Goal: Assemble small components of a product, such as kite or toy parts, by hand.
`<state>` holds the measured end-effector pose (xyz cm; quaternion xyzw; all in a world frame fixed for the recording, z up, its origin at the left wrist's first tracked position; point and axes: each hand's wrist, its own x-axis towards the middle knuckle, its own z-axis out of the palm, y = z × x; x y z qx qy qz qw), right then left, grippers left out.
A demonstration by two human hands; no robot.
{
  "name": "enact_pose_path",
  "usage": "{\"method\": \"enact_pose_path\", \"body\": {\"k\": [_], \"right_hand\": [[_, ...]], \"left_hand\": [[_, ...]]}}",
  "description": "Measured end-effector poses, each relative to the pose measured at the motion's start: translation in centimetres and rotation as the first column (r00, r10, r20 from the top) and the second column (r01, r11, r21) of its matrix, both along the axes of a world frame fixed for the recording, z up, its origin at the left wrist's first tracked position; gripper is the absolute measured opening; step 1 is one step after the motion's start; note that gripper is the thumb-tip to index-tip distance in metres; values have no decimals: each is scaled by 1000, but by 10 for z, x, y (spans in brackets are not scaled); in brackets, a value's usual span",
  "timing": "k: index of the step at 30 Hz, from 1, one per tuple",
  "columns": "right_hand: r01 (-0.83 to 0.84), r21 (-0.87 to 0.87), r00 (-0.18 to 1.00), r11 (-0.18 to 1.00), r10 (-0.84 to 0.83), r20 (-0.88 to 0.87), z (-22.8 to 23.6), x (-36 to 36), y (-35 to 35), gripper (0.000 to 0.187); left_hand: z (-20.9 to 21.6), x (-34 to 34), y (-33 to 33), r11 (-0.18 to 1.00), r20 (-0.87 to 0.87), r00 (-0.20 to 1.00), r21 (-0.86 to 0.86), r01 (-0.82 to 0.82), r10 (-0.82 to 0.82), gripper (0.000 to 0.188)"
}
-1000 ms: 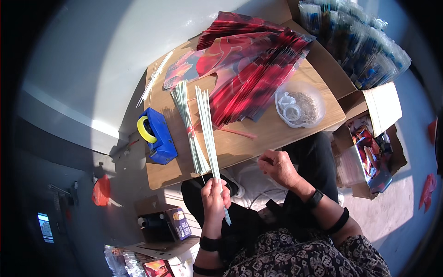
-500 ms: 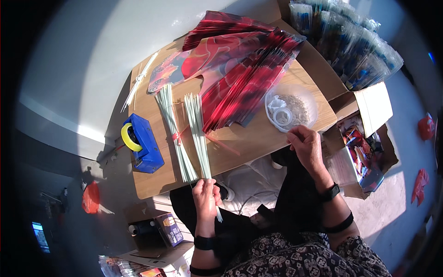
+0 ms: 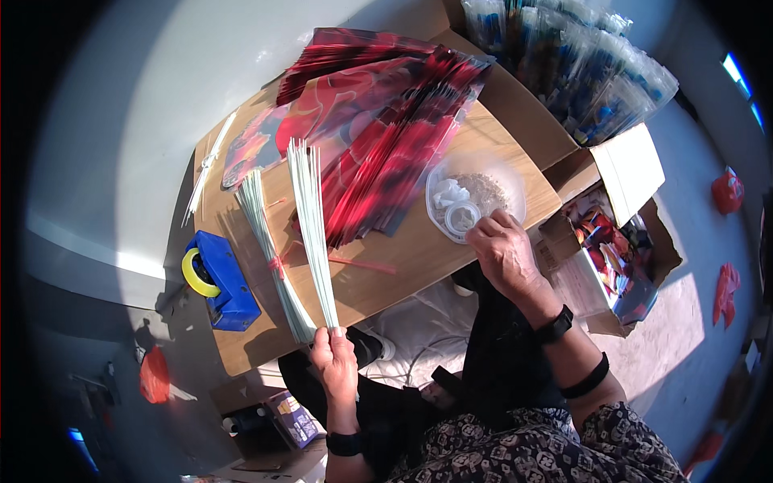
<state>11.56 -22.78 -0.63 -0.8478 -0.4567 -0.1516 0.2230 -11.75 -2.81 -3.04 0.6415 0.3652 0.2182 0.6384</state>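
My left hand [image 3: 335,366] is closed around the lower end of a bundle of thin pale sticks [image 3: 311,225], which slants up over the table. Beside it lies a second stick bundle [image 3: 256,221], bound with a red tie [image 3: 276,264]. My right hand [image 3: 507,256] is at the near rim of a clear plastic bowl [image 3: 522,191], its fingertips pinched together. Whatever may be between those fingers is hidden. Inside the bowl are a white ring-shaped piece [image 3: 462,217], white crumpled scraps and a layer of small grains.
Glossy red printed sheets [image 3: 386,153] are fanned across the wooden table [image 3: 362,294]. A blue tape dispenser [image 3: 232,282] with yellow tape stands at the left edge, below some loose white sticks [image 3: 209,165]. At right are an open carton [image 3: 636,173] of colourful scraps and many plastic-wrapped packs [image 3: 596,72].
The head view has shifted, so the table appears further left. My left hand's bundle now reaches higher over the red sheets. My right hand has moved over the bowl's near rim.
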Motion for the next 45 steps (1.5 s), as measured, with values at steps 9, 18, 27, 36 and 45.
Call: {"method": "enact_pose_path", "body": {"k": [9,18,27,36,45], "right_hand": [[-185,259,970,948,218,-105,-2,-39,38,20],[-16,193,913,981,93,-398,9,8,56,33],[12,307,952,952,82,-295,2,37,63,5],[221,476,921,851,-22,-388,26,55,24,9],[361,362,921,860,-266,-286,20,74,-1,6]], "left_hand": [[3,44,36,768,-418,903,609,199,97,15],[25,66,28,500,-738,627,653,568,251,17],[31,70,29,460,-716,641,684,566,276,21],[64,137,-21,376,-315,890,821,430,-331,25],[48,185,-34,160,-611,716,712,684,-339,29]]}}
